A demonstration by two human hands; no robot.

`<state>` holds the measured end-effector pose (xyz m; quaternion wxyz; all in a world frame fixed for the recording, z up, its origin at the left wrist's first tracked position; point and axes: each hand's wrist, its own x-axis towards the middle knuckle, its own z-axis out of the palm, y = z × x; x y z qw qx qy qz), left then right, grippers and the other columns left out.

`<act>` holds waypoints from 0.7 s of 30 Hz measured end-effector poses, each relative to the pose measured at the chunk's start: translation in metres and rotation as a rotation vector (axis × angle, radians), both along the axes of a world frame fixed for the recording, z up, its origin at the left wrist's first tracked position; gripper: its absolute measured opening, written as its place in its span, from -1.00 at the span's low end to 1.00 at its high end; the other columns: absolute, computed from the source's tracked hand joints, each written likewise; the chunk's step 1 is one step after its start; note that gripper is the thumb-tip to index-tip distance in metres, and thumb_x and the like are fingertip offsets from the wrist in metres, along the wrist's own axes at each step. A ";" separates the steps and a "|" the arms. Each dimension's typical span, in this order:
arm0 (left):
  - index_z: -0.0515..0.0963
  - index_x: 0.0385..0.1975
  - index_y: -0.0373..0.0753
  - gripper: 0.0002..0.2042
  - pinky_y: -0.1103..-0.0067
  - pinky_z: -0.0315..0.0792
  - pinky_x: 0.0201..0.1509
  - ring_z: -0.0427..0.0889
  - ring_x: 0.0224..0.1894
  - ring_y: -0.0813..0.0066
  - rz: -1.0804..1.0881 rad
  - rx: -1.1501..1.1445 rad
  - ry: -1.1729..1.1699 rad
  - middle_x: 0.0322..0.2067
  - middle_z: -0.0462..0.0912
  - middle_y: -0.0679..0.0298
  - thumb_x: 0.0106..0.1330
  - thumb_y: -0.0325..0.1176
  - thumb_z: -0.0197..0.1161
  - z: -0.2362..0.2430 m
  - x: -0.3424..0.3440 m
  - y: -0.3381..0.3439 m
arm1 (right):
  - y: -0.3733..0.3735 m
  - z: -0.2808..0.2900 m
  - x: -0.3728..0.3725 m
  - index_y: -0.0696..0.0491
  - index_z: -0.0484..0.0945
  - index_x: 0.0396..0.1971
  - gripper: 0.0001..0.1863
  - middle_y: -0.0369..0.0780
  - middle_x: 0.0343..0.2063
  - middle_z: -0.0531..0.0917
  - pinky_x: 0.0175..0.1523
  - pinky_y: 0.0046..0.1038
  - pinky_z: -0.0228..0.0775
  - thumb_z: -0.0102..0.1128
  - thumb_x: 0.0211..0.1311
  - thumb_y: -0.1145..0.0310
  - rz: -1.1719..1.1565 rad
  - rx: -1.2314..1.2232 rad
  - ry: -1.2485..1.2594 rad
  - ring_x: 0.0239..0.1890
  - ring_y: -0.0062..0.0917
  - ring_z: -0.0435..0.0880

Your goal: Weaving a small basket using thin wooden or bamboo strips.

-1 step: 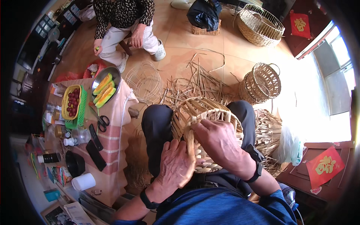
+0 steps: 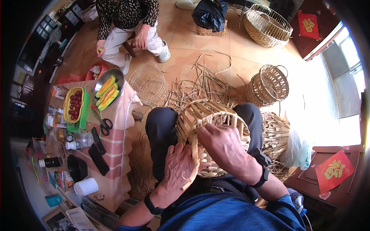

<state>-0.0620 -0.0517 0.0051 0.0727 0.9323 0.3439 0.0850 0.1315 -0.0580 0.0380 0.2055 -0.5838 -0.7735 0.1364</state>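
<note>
A pale woven basket (image 2: 208,107) rests between my dark-clad knees, its upper strands forming an open lattice. My right hand (image 2: 225,148) grips a flat pale strip (image 2: 194,148) at the near edge of the basket, fingertips pressed around it. My left hand (image 2: 177,167) is lower on the basket's left side, fingers curled at that same strip, whose loose end hangs over the hand toward me. The fingertips of my left hand are partly hidden behind the strip and basket.
A seated person (image 2: 123,27) is beyond a cloth-covered table (image 2: 119,138) bearing melon slices (image 2: 108,90), fruit, scissors (image 2: 106,125) and jars. Loose strips (image 2: 204,82) litter the floor, with a finished basket (image 2: 266,86), a larger one (image 2: 268,27) and a black bag (image 2: 208,15).
The loose lower end of the pale strip has shifted slightly beside my left hand. Both hands are in nearly the same places.
</note>
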 end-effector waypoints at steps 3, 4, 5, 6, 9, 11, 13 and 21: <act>0.64 0.00 -0.18 -0.51 0.27 0.35 -0.04 0.49 -0.15 0.25 0.007 -0.027 -0.070 -0.26 0.56 0.25 0.32 0.10 0.41 -0.003 -0.003 0.004 | -0.006 -0.003 -0.009 0.16 0.55 -0.17 -0.81 -0.09 -0.32 0.57 -0.29 -0.18 0.51 0.21 0.29 0.41 0.024 0.000 -0.129 -0.41 -0.17 0.71; 0.64 0.00 -0.18 -0.51 0.27 0.35 -0.04 0.49 -0.15 0.25 0.006 -0.027 -0.068 -0.26 0.56 0.25 0.32 0.10 0.41 -0.005 -0.004 0.004 | -0.007 -0.003 -0.011 0.17 0.53 -0.11 -0.80 -0.09 -0.30 0.54 -0.30 -0.15 0.47 0.18 0.35 0.39 0.029 -0.012 -0.178 -0.43 -0.14 0.69; 0.64 0.00 -0.18 -0.52 0.27 0.34 -0.03 0.48 -0.15 0.25 0.009 -0.060 -0.070 -0.26 0.58 0.25 0.33 0.10 0.40 -0.006 -0.005 0.004 | -0.008 -0.001 -0.009 0.19 0.53 -0.09 -0.76 -0.08 -0.27 0.53 -0.31 -0.17 0.46 0.19 0.33 0.39 0.071 -0.024 -0.201 -0.42 -0.16 0.69; 0.63 0.00 -0.18 -0.53 0.27 0.34 -0.02 0.48 -0.16 0.25 0.011 -0.094 -0.075 -0.26 0.59 0.26 0.34 0.10 0.40 -0.007 -0.004 0.004 | -0.009 -0.001 -0.005 0.19 0.53 -0.09 -0.76 -0.08 -0.27 0.53 -0.31 -0.17 0.46 0.19 0.33 0.39 0.068 -0.025 -0.201 -0.42 -0.16 0.69; 0.64 -0.04 -0.18 -0.56 0.27 0.33 0.00 0.49 -0.17 0.26 0.012 -0.111 -0.096 -0.30 0.58 0.28 0.37 0.09 0.39 0.000 -0.002 0.007 | -0.008 -0.004 0.001 0.20 0.53 -0.05 -0.73 -0.07 -0.24 0.53 -0.28 -0.16 0.49 0.20 0.33 0.40 0.113 -0.028 -0.130 -0.42 -0.15 0.69; 0.65 -0.09 -0.18 -0.58 0.27 0.33 0.01 0.49 -0.17 0.25 0.010 -0.100 -0.109 -0.31 0.57 0.27 0.37 0.08 0.39 -0.001 -0.002 0.007 | -0.007 -0.007 0.000 0.21 0.54 0.00 -0.70 -0.06 -0.15 0.55 -0.26 -0.16 0.51 0.20 0.32 0.40 0.092 0.003 -0.070 -0.40 -0.15 0.71; 0.66 -0.13 -0.19 -0.59 0.27 0.32 0.01 0.49 -0.17 0.24 0.005 -0.089 -0.124 -0.32 0.57 0.26 0.38 0.07 0.39 -0.003 -0.002 0.007 | -0.010 -0.009 0.001 0.19 0.54 0.02 -0.67 -0.05 -0.10 0.56 -0.25 -0.16 0.52 0.22 0.31 0.39 0.059 -0.002 -0.071 -0.36 -0.14 0.73; 0.71 -0.34 -0.20 -0.70 0.14 0.41 0.03 0.61 -0.09 0.06 0.049 -0.112 -0.116 -0.28 0.67 0.17 -0.03 -0.25 0.63 -0.015 -0.001 0.006 | -0.004 -0.055 -0.012 0.08 0.52 0.10 -0.46 -0.12 -0.13 0.63 -0.34 -0.15 0.63 0.46 0.08 0.38 -0.086 -0.149 0.050 -0.21 -0.21 0.78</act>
